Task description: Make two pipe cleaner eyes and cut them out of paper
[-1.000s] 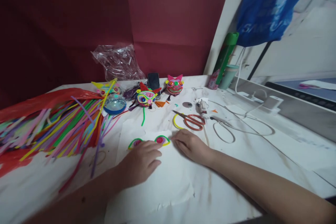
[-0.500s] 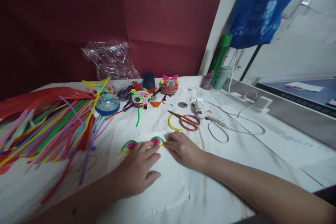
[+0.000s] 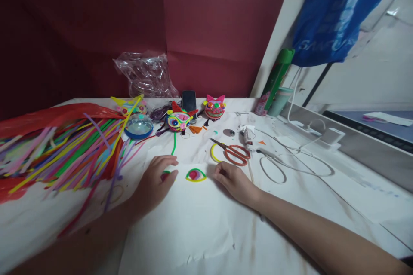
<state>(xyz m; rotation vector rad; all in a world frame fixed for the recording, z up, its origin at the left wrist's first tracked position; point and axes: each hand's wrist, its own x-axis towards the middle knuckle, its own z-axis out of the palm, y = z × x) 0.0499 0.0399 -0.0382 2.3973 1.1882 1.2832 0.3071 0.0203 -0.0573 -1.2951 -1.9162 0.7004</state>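
A: Where are the hands?

B: Both rest on the white paper sheet point(image 3: 193, 227) spread over the worktop point(image 3: 322, 189). The left hand point(image 3: 154, 184) lies over one eye-shaped pipe-cleaner piece point(image 3: 165, 174), so only a green and red edge shows by its thumb. Its fingers are spread and curved, pressing down rather than pinching, as far as I can tell.

A: And the right?

B: The right hand point(image 3: 232, 181) lies flat, fingers loosely curled, holding nothing. It sits just beside the second eye piece point(image 3: 195, 175), which lies uncovered between the two hands, apart from both.

A: Why the paper?

B: Probably to protect the worktop; a glue gun point(image 3: 248, 136) lies behind, next to red-handled scissors point(image 3: 235, 153) and a yellow pipe-cleaner loop point(image 3: 214, 153).

A: Anything else?

B: A heap of coloured pipe cleaners point(image 3: 64, 150) lies on the left, within reach, and two finished pipe-cleaner heads point(image 3: 179, 121) stand at the back by a phone point(image 3: 189, 100).
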